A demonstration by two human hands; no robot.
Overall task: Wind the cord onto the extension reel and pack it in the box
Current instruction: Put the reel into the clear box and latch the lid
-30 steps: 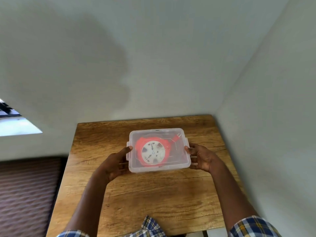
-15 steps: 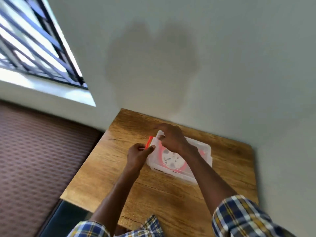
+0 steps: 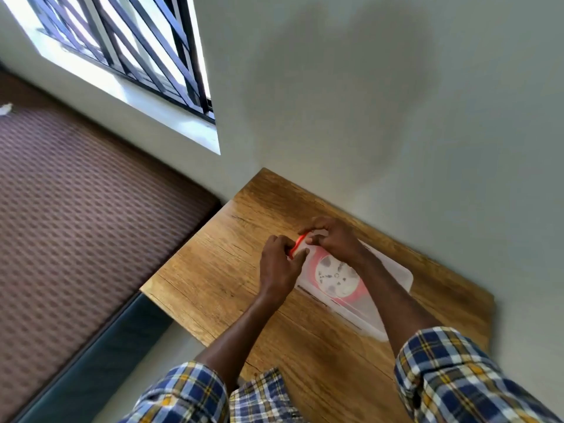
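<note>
A clear plastic box with its lid on lies on the wooden table. Inside it sits the red extension reel, its white socket face showing through the lid. A short red piece sticks out at the box's left end; whether it is cord or plug I cannot tell. My left hand pinches this red piece between thumb and fingers. Curled over the same end of the box, my right hand presses on the lid, with its forearm crossing over the reel.
The table stands in a corner against pale walls. A brown patterned mattress lies to the left, below a barred window. My checked sleeves fill the bottom of the view.
A second ago both hands held the box by its two ends. Since then my view has swung left, and both hands have come together at the box's left end around the red piece.
</note>
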